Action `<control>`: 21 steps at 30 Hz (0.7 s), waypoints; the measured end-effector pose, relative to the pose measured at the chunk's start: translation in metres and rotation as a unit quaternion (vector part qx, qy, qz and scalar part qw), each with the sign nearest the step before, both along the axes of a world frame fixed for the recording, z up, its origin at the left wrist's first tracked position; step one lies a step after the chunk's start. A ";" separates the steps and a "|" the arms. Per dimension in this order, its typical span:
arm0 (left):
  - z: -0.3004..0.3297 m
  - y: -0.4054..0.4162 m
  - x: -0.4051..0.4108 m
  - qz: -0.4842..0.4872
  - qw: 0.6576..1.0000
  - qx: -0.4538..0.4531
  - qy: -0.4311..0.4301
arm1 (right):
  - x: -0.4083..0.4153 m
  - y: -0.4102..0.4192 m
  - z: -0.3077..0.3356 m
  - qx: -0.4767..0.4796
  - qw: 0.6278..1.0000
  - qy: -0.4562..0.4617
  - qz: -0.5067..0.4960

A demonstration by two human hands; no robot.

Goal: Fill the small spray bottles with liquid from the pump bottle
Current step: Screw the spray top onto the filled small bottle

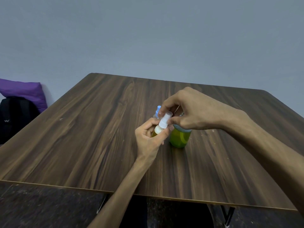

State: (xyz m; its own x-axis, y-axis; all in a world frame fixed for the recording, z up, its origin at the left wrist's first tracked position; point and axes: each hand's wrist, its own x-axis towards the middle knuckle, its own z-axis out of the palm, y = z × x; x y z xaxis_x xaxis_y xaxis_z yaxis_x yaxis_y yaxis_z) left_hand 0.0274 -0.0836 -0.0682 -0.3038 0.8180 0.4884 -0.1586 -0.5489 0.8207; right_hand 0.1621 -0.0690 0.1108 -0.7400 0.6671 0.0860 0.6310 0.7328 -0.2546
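**Capping a filled spray bottle over a dark wood table**

A plain grey wall (148, 30) stands behind a dark wood-grain table (82, 137). At the far left, off the table, a purple cushion (24, 91) rests above a black backpack (14, 117).

Near the table's middle stands the green pump bottle (179, 138), its top hidden under the right hand (194, 111). Just left of it, the left hand (148, 137) curls round a small spray bottle (157, 130) holding yellowish liquid, tilted toward the right. The right hand's fingertips pinch that bottle's clear cap (167, 115) over the white sprayer head (163, 123). A second small bottle with a blue sprayer (158, 111) stands just behind, mostly hidden.

The small bottle looks light, smooth and probably slippery if wet, so a full wrap round its body seems wise. The cap seems thin and best taken lightly at its sides.
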 end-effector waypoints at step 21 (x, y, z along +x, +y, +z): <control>0.000 0.001 0.001 -0.008 1.000 -0.002 -0.016 | -0.002 0.001 -0.012 0.003 0.998 0.044 -0.037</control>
State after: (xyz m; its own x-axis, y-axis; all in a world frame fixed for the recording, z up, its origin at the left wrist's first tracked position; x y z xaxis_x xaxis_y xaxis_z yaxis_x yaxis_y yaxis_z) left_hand 0.0282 -0.0830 -0.0685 -0.3064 0.8244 0.4759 -0.1942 -0.5436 0.8166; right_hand 0.1596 -0.0676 0.0992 -0.6785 0.7187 0.1518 0.6587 0.6868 -0.3073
